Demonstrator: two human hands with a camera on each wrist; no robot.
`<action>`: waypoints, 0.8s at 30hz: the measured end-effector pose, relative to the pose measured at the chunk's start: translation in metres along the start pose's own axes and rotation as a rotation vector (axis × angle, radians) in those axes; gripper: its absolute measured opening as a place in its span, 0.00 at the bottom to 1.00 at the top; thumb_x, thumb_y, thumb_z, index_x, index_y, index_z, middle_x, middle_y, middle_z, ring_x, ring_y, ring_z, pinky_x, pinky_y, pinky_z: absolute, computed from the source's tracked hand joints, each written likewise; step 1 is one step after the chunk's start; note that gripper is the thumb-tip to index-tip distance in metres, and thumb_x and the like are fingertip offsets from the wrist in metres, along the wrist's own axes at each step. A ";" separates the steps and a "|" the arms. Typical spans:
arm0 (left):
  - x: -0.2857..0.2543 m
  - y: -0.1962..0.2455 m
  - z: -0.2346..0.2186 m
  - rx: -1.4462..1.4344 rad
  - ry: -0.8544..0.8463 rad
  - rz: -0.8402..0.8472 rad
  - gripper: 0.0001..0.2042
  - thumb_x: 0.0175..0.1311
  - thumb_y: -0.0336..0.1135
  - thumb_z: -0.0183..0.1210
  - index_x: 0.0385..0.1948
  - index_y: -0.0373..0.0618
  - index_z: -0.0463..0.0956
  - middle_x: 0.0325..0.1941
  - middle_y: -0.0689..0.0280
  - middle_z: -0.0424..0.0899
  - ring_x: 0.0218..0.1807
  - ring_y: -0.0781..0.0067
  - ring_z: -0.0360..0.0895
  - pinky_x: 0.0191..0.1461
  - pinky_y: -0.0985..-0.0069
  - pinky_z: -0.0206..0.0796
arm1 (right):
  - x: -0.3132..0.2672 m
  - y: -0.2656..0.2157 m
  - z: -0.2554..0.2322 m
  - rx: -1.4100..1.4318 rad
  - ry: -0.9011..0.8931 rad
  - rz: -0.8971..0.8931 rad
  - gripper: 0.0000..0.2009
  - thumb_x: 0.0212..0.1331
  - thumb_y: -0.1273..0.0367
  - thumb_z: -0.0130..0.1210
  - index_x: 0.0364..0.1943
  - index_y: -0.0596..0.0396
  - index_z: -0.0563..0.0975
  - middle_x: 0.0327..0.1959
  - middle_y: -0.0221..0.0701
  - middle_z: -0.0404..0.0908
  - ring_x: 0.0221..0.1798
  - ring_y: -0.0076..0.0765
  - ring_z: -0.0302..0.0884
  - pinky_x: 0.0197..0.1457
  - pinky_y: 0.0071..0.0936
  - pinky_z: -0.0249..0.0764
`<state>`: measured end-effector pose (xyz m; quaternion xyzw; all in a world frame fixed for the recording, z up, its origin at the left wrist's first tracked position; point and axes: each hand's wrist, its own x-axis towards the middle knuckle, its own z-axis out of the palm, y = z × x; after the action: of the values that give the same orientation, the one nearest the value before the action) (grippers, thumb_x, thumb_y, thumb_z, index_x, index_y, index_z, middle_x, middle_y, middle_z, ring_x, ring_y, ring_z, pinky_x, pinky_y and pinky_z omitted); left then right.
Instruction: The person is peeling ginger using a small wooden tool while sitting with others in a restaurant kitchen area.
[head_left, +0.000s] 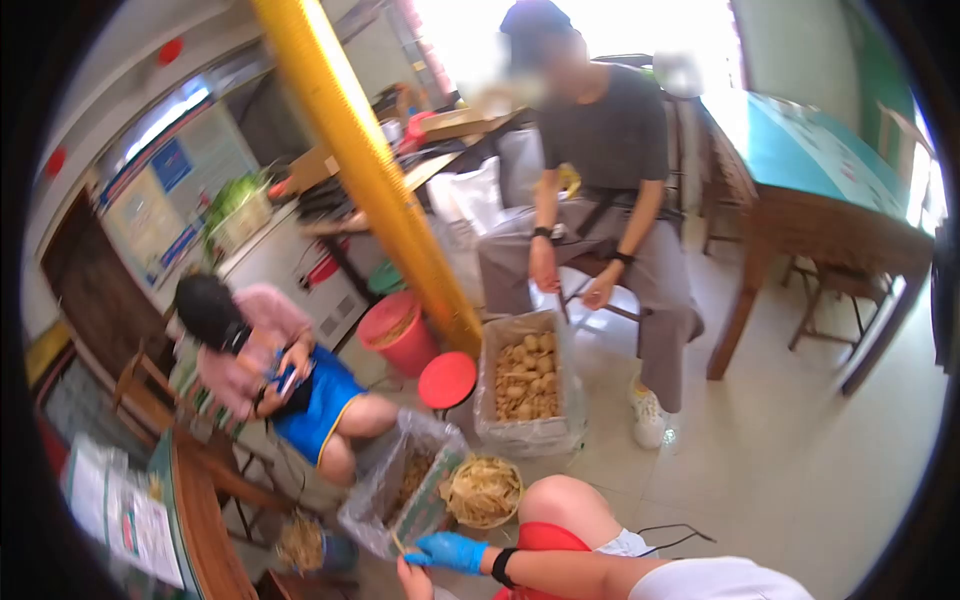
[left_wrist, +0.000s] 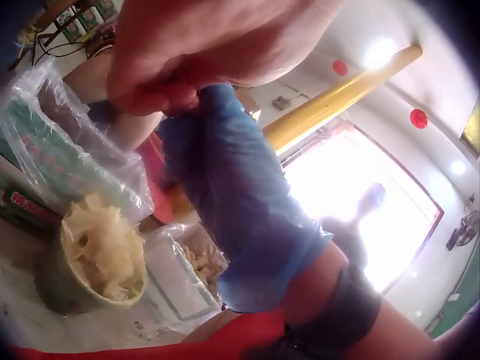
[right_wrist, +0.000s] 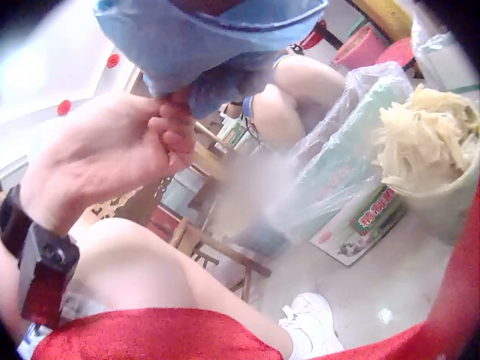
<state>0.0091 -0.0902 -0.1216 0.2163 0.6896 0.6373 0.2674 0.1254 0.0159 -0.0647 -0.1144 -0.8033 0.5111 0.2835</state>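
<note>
My bare left hand and my blue-gloved right hand meet low in front of me in the head view. A thin pale strip sticks out from where their fingertips come together. In the right wrist view, the left hand has its fingers curled right up against the glove. The left wrist view shows the gloved right hand reaching under the left palm, its fingertips hidden there. Close beside the hands stands a round tub heaped with pale shaved strips.
A plastic-lined box stands just beyond the hands. Farther off are a lined box of brown pieces, a red stool and a pink bucket. Two people sit opposite, and a yellow pole rises between them.
</note>
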 end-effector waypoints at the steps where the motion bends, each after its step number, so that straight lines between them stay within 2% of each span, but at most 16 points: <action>1: -0.017 0.019 0.007 0.012 -0.046 -0.003 0.07 0.70 0.34 0.44 0.35 0.44 0.71 0.27 0.69 0.73 0.28 0.83 0.67 0.30 0.83 0.59 | -0.004 -0.023 -0.032 -0.048 -0.094 0.029 0.26 0.62 0.47 0.42 0.25 0.56 0.78 0.26 0.46 0.77 0.28 0.54 0.73 0.35 0.41 0.68; 2: -0.031 0.052 0.022 0.029 -0.078 -0.013 0.07 0.70 0.34 0.44 0.35 0.45 0.71 0.24 0.71 0.72 0.24 0.85 0.65 0.27 0.86 0.56 | -0.002 -0.014 -0.032 -0.112 -0.141 0.039 0.28 0.60 0.44 0.43 0.24 0.57 0.79 0.27 0.47 0.78 0.29 0.54 0.75 0.36 0.41 0.69; 3: -0.047 0.077 0.033 0.065 -0.095 -0.036 0.07 0.70 0.33 0.45 0.36 0.44 0.71 0.24 0.71 0.72 0.24 0.85 0.65 0.27 0.85 0.55 | -0.004 -0.021 -0.041 -0.091 -0.163 0.097 0.29 0.59 0.44 0.45 0.23 0.58 0.80 0.27 0.47 0.78 0.29 0.54 0.75 0.37 0.40 0.70; 5: -0.056 0.072 0.032 0.099 -0.101 -0.005 0.06 0.68 0.33 0.48 0.38 0.42 0.71 0.27 0.69 0.75 0.26 0.82 0.68 0.29 0.82 0.61 | -0.005 -0.002 -0.032 -0.040 -0.230 0.170 0.26 0.57 0.45 0.51 0.27 0.58 0.77 0.26 0.47 0.77 0.29 0.53 0.74 0.36 0.39 0.69; 7: -0.056 0.057 0.025 0.068 -0.049 -0.119 0.06 0.67 0.31 0.50 0.40 0.41 0.69 0.29 0.67 0.77 0.28 0.80 0.73 0.31 0.81 0.66 | -0.013 -0.009 -0.034 0.139 -0.187 0.132 0.25 0.56 0.47 0.53 0.28 0.60 0.74 0.26 0.45 0.75 0.28 0.51 0.71 0.35 0.39 0.68; 9: -0.051 0.048 0.016 0.032 -0.114 -0.113 0.06 0.66 0.30 0.51 0.40 0.40 0.68 0.32 0.64 0.78 0.30 0.78 0.76 0.33 0.80 0.71 | -0.015 -0.018 -0.037 0.120 -0.159 0.093 0.24 0.56 0.48 0.54 0.28 0.60 0.74 0.25 0.44 0.74 0.27 0.48 0.70 0.35 0.39 0.68; 10: -0.051 0.054 0.015 0.036 -0.159 -0.082 0.05 0.66 0.30 0.51 0.39 0.41 0.68 0.32 0.64 0.79 0.30 0.78 0.76 0.32 0.80 0.72 | -0.018 -0.019 -0.038 0.120 -0.106 0.069 0.24 0.56 0.49 0.55 0.28 0.61 0.73 0.25 0.43 0.73 0.26 0.45 0.68 0.34 0.39 0.67; 11: -0.049 0.056 0.011 0.047 -0.195 -0.058 0.05 0.66 0.31 0.52 0.38 0.41 0.68 0.31 0.65 0.79 0.29 0.78 0.76 0.32 0.79 0.72 | -0.016 -0.017 -0.036 0.182 -0.138 0.112 0.24 0.57 0.49 0.55 0.27 0.61 0.72 0.22 0.42 0.71 0.24 0.40 0.64 0.33 0.38 0.66; 12: -0.045 0.054 0.007 0.083 -0.199 -0.048 0.06 0.66 0.34 0.53 0.38 0.42 0.69 0.30 0.65 0.78 0.28 0.78 0.76 0.32 0.79 0.71 | -0.013 -0.010 -0.033 0.126 -0.178 0.136 0.23 0.57 0.49 0.54 0.27 0.60 0.72 0.20 0.42 0.69 0.23 0.37 0.62 0.32 0.38 0.65; 13: -0.045 0.063 0.006 0.087 -0.227 -0.034 0.08 0.65 0.37 0.54 0.38 0.44 0.70 0.29 0.66 0.78 0.27 0.78 0.75 0.32 0.79 0.71 | -0.011 -0.017 -0.033 0.152 -0.143 0.098 0.23 0.58 0.50 0.53 0.26 0.60 0.71 0.19 0.42 0.69 0.23 0.36 0.59 0.31 0.37 0.65; 15: -0.037 0.071 0.004 0.029 -0.289 -0.123 0.08 0.63 0.34 0.54 0.39 0.44 0.70 0.30 0.68 0.77 0.28 0.80 0.74 0.31 0.81 0.69 | -0.010 -0.030 -0.042 0.152 -0.128 0.119 0.22 0.60 0.50 0.49 0.29 0.58 0.74 0.22 0.42 0.73 0.25 0.38 0.68 0.35 0.38 0.68; 16: -0.032 0.079 0.004 -0.025 -0.315 -0.111 0.08 0.64 0.33 0.52 0.41 0.44 0.69 0.31 0.67 0.78 0.28 0.80 0.74 0.30 0.81 0.69 | -0.003 -0.037 -0.046 0.142 -0.132 0.126 0.22 0.61 0.49 0.48 0.32 0.58 0.75 0.26 0.44 0.76 0.28 0.42 0.72 0.37 0.39 0.69; 19: -0.033 0.145 0.026 -0.030 -0.314 -0.150 0.09 0.65 0.34 0.52 0.44 0.44 0.69 0.34 0.68 0.77 0.33 0.82 0.75 0.35 0.84 0.68 | 0.015 -0.079 -0.079 0.027 -0.089 0.100 0.22 0.62 0.51 0.45 0.32 0.58 0.75 0.29 0.46 0.77 0.32 0.53 0.74 0.38 0.42 0.70; 21: -0.034 0.185 0.044 -0.076 -0.252 -0.117 0.09 0.67 0.36 0.51 0.45 0.45 0.70 0.36 0.71 0.76 0.36 0.82 0.72 0.39 0.82 0.65 | 0.036 -0.103 -0.095 -0.065 -0.039 0.058 0.21 0.63 0.52 0.44 0.31 0.57 0.74 0.28 0.47 0.76 0.33 0.57 0.74 0.37 0.43 0.70; 23: -0.016 0.190 0.046 -0.112 -0.264 0.033 0.09 0.68 0.37 0.50 0.44 0.44 0.71 0.38 0.72 0.76 0.38 0.83 0.72 0.41 0.82 0.65 | 0.060 -0.105 -0.098 -0.130 0.004 0.023 0.20 0.63 0.53 0.43 0.29 0.57 0.74 0.27 0.47 0.77 0.32 0.57 0.75 0.37 0.44 0.70; 24: -0.002 0.186 0.045 -0.121 -0.220 0.087 0.09 0.68 0.38 0.50 0.43 0.45 0.71 0.37 0.72 0.76 0.37 0.83 0.72 0.40 0.82 0.65 | 0.076 -0.105 -0.098 -0.158 -0.033 0.036 0.20 0.63 0.53 0.43 0.29 0.57 0.75 0.26 0.46 0.77 0.32 0.56 0.75 0.37 0.44 0.70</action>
<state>0.0318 -0.0399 0.0612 0.2982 0.6063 0.6611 0.3263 0.1311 0.0783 0.0854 -0.1424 -0.8434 0.4531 0.2511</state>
